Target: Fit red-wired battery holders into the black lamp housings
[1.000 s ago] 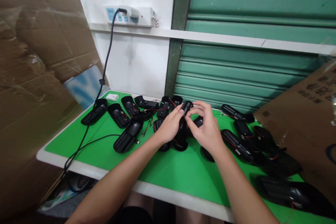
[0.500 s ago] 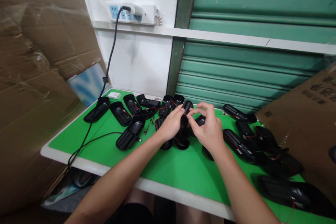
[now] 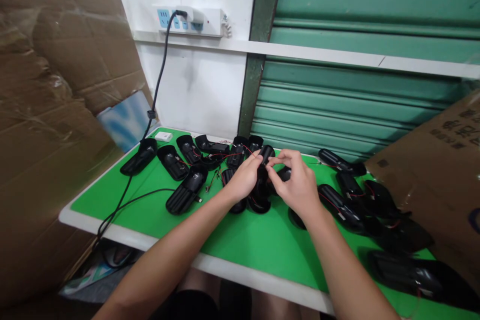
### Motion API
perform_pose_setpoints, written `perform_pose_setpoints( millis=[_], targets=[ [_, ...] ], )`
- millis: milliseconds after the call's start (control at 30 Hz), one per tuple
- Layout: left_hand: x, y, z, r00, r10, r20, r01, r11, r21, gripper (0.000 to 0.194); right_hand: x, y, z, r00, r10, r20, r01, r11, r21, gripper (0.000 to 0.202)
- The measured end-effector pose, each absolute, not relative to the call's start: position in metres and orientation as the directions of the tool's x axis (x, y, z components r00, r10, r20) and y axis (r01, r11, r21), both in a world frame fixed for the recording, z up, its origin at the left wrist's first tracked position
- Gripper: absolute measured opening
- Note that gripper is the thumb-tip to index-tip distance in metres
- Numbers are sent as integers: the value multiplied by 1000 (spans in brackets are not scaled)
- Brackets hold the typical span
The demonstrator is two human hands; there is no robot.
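Near the middle of the green-topped table [image 3: 240,245], my left hand [image 3: 246,176] is closed around a black plastic part [image 3: 266,154], holding it above other black parts. My right hand [image 3: 294,175] touches the lower right side of that part with thumb and index finger pinched together; anything between those fingertips is too small to make out. A thin red wire [image 3: 250,150] runs leftward from near my left fingertips. Below the hands, a curved black part [image 3: 259,204] lies on the table, partly covered.
Several black parts with red wires lie to the left [image 3: 186,190] and right [image 3: 339,208]. A black cable [image 3: 162,70] hangs from a power strip [image 3: 187,20] across the table's left side. Cardboard boxes flank it at left [image 3: 67,110] and right [image 3: 435,160].
My right hand has shifted slightly left, and its raised fingers have curled in a little. My left hand holds the black part almost as before.
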State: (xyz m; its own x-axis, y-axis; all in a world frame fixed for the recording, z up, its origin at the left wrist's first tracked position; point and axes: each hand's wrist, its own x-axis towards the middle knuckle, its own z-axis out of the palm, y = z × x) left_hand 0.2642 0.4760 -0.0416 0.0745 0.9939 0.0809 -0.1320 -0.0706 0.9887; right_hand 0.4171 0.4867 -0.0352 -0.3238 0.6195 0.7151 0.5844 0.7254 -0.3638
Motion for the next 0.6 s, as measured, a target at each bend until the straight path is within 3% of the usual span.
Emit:
perform_pose_setpoints(
  millis=[133, 300, 600],
  targets=[
    [263, 477, -44, 75, 990, 123, -57, -119, 991, 49, 415, 486, -37, -310, 570, 761, 602, 737, -307, 23],
    [262, 473, -43, 73, 981, 178, 43, -181, 983, 52, 412, 484, -36, -381, 475, 793, 647, 750, -137, 15],
    [265, 460, -31, 105, 952, 288, 235, -305, 923, 53, 414, 483, -36, -430, 516, 741, 638, 754, -154, 6]
  ],
)
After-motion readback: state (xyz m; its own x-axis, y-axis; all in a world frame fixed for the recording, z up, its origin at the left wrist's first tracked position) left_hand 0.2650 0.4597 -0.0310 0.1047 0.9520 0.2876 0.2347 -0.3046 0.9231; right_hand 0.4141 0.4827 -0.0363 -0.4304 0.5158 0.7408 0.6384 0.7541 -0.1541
